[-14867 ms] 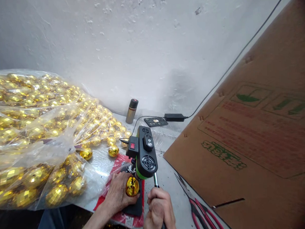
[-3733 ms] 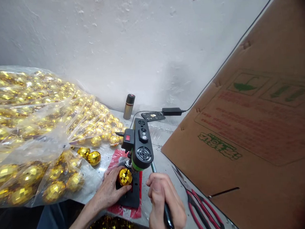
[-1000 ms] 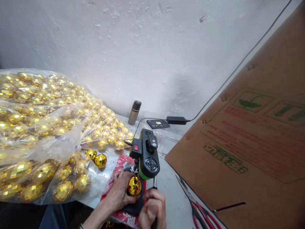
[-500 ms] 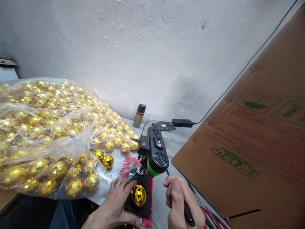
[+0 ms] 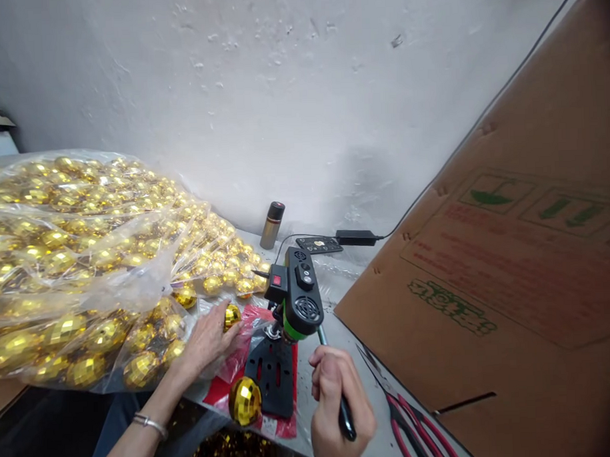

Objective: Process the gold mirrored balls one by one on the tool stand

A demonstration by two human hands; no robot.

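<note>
Here's the left hand [image 5: 209, 335], thumb and fingers closed round the held ball [image 5: 232, 316], just by the far left corner of the red sheet [image 5: 221, 390]. Over on the right, the right hand [image 5: 341, 400] has its fingers wrapped firmly about the black handle [image 5: 346, 420] of the machine [image 5: 305, 295], close to the worktop's near edge.

Now the score: a second gold ball [image 5: 245, 400] shows off the left edge of the base plate [image 5: 278, 389], right at the worktop's near edge; resting or in mid-air, I cannot tell. This looks like a changeover, that one probably through, the held one apparently with its turn to come.

Below the near edge glitters a gold heap [image 5: 233, 454], perhaps finished pieces. On the worktop's left side, the clear bag [image 5: 85, 249] bulges with balls, so plenty seem left!
</note>
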